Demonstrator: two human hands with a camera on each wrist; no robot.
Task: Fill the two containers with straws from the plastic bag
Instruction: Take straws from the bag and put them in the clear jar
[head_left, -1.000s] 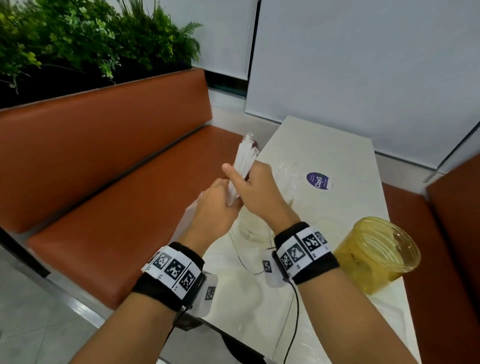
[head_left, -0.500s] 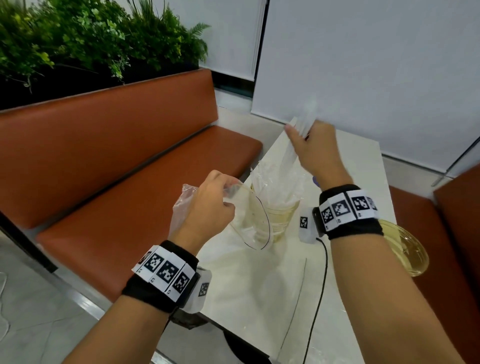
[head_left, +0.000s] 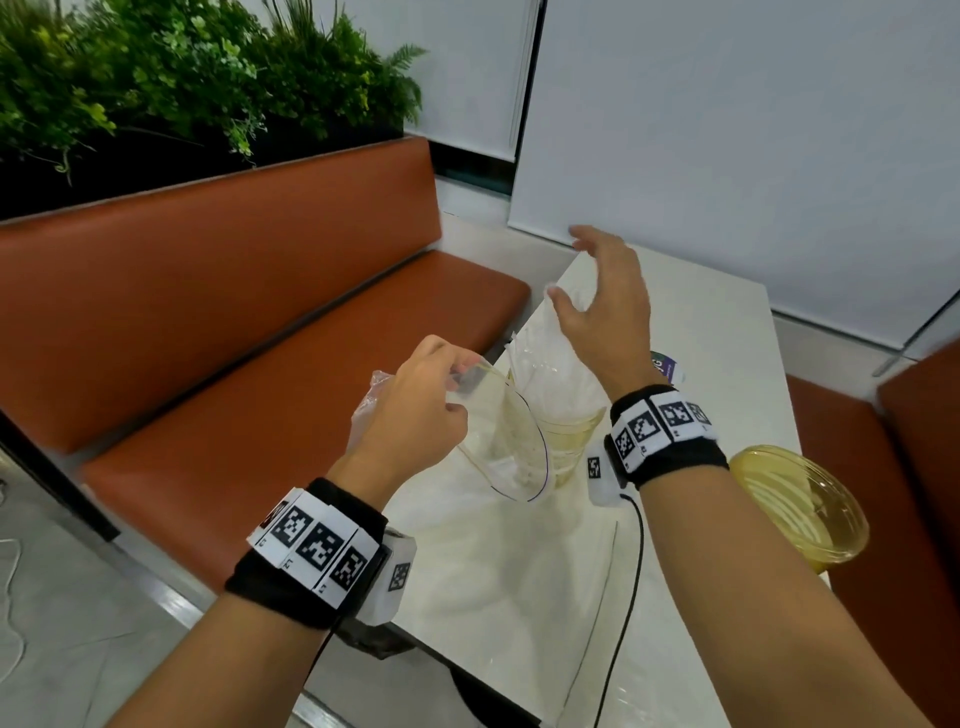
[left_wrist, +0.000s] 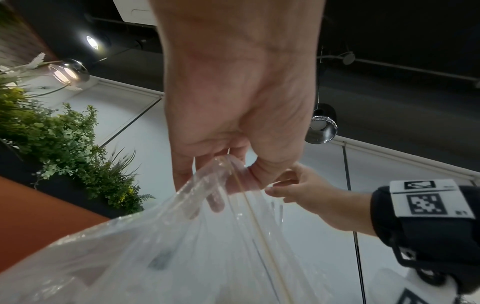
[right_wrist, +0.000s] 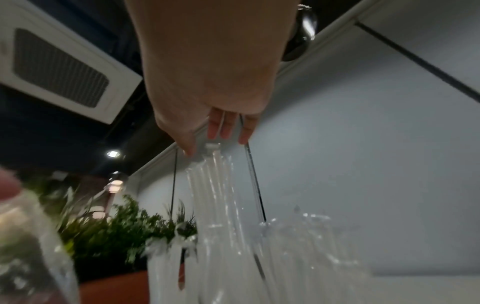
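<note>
**First container loaded, second one waiting**

Here we are at the desk (head_left: 519, 597), and the landmark is the first container (head_left: 569, 436), the yellowish cup standing just beyond the left hand (head_left: 410, 415). That left hand has its fingers curled, pinching the rim of the clear plastic bag (head_left: 511, 447), with the bag's mouth held wide beside the cup. A bundle of clear straws (head_left: 550, 364) stands upright in the cup, leaning a little. Above it the right hand (head_left: 608, 306) is spread wide, fingers loose and apart, gripping nothing; from the right-wrist view its fingertips (right_wrist: 223, 131) hang just over the straw tops (right_wrist: 211, 147).

Right of the first cup and nearer the person, the second container (head_left: 795, 504) looks empty, tipped toward the camera at the desk's edge.

My read: about halfway. One cup has its load, though whether it counts as full is hard to say. How many straws remain in the bag I cannot tell through the plastic.
</note>
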